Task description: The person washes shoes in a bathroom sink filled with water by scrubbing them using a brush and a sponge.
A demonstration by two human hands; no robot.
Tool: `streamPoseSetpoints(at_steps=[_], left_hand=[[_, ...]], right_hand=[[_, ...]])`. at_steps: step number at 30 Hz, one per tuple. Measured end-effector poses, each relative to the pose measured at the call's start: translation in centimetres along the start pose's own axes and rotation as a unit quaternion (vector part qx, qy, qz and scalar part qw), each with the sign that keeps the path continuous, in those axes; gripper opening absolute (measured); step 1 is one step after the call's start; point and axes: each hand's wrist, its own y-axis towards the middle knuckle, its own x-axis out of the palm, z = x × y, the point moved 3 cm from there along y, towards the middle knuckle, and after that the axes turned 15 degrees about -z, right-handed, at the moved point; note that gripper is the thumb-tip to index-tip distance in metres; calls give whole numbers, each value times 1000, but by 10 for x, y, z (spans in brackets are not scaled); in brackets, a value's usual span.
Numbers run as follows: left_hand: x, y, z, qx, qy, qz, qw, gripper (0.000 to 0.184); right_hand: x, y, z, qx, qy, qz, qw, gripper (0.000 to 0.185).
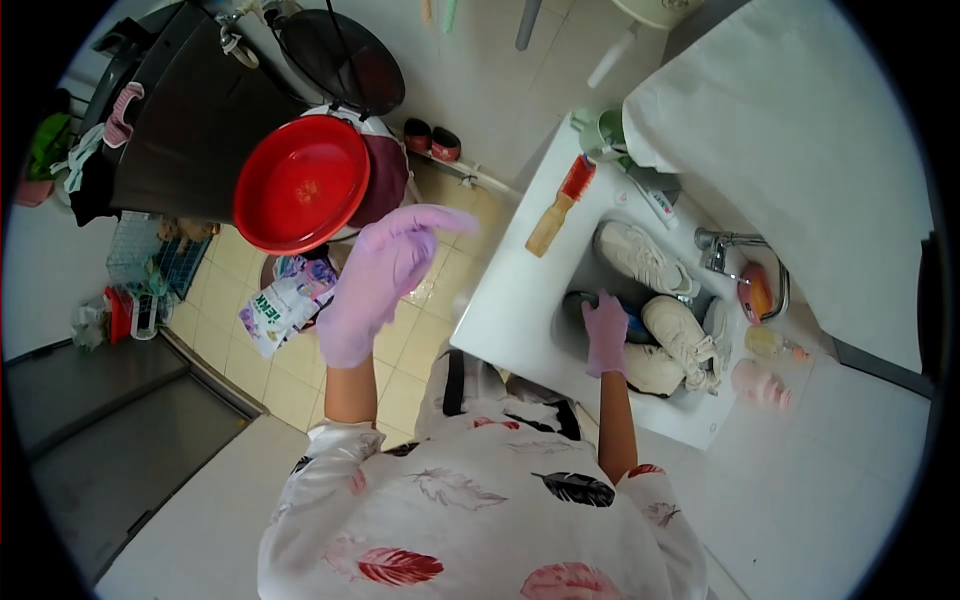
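Observation:
My left hand (pixel 385 275), in a pink rubber glove, is raised over the floor left of the sink. Its fingers stretch to the right, and nothing shows in them. My right hand (pixel 606 336), in a matching glove, reaches down into the white sink (pixel 510 290). Its fingers close at a dark, partly blue item (pixel 578 306) whose kind I cannot make out. Beside it lie white lace-up shoes, one at the back (pixel 640 255), one in the middle (pixel 682 335) and one near the front (pixel 652 371). A wooden brush with red bristles (pixel 560 207) rests on the sink's left ledge.
A faucet (pixel 725 243) and a soap dish (pixel 755 292) are at the sink's right. Green cups (pixel 603 130) and a white tube (pixel 655 203) stand at the back. Bottles (pixel 765 345) line the right side. A red basin (pixel 305 185) and a detergent bag (pixel 285 310) are at left.

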Motion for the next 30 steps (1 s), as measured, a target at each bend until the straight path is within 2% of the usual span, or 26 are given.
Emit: streamPoseSetpoints(at_steps=[1, 4, 9, 13, 15, 18, 30], left_hand=[[14, -4, 17, 54, 23, -29, 998, 27], [48, -18, 41, 218, -59, -116, 967, 33], [106, -44, 77, 355, -179, -260, 880, 32], [134, -54, 88, 384, -243, -311, 835, 30], [146, -57, 93, 390, -261, -328, 820, 29], [157, -61, 95, 397, -279, -340, 805, 28], [192, -75, 98, 398, -323, -349, 785, 24]], right_hand=[[2, 0, 1, 2, 1, -5, 1000, 40], [5, 0, 4, 14, 6, -20, 1000, 38], [8, -1, 4, 3, 22, -14, 1000, 35], [16, -4, 10, -9, 47, 0, 999, 34], [16, -6, 9, -44, 31, 43, 998, 29], [17, -9, 10, -48, 32, 46, 997, 29], [18, -18, 13, -87, 59, 42, 994, 32]])
